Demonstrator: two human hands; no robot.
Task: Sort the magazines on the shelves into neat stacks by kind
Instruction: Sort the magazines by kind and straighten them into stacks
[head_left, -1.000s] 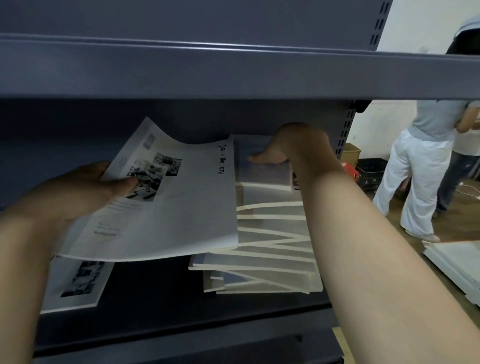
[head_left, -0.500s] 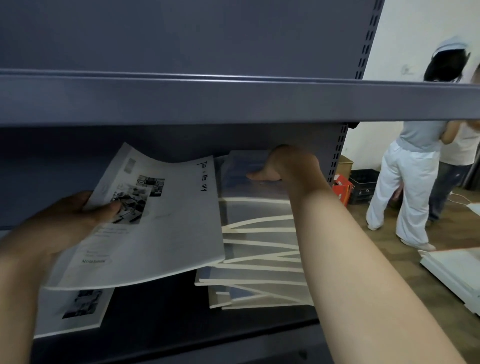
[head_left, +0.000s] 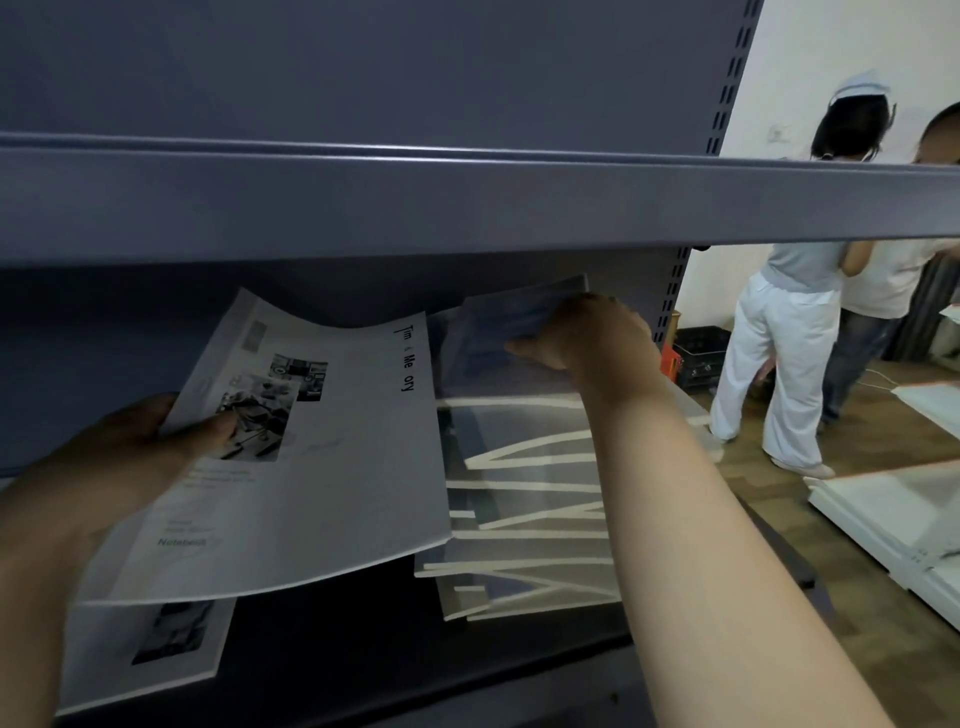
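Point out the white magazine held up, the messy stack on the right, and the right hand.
white magazine (head_left: 322, 467), head view, middle of its cover
messy stack (head_left: 524, 540), head view, fanned cover edges
right hand (head_left: 587, 343), head view, back of hand

Head view, close into shelf (head_left: 467, 197)

**Background beyond the shelving unit**

To the right of the grey-blue unit, a white wall (head_left: 810, 47) is seen above a wooden plank floor (head_left: 883, 441). Two people are shown standing close together near the wall: one in white trousers (head_left: 774, 358), a grey top and a white cap (head_left: 857, 85), and, just beside, a second person in blue jeans (head_left: 852, 358), largely cut off by the frame edge. A black crate (head_left: 701, 356) is placed on the floor against the wall, with a red object (head_left: 671, 361) just beside it. White flat panels (head_left: 893, 514) are laid on the floor at the right.
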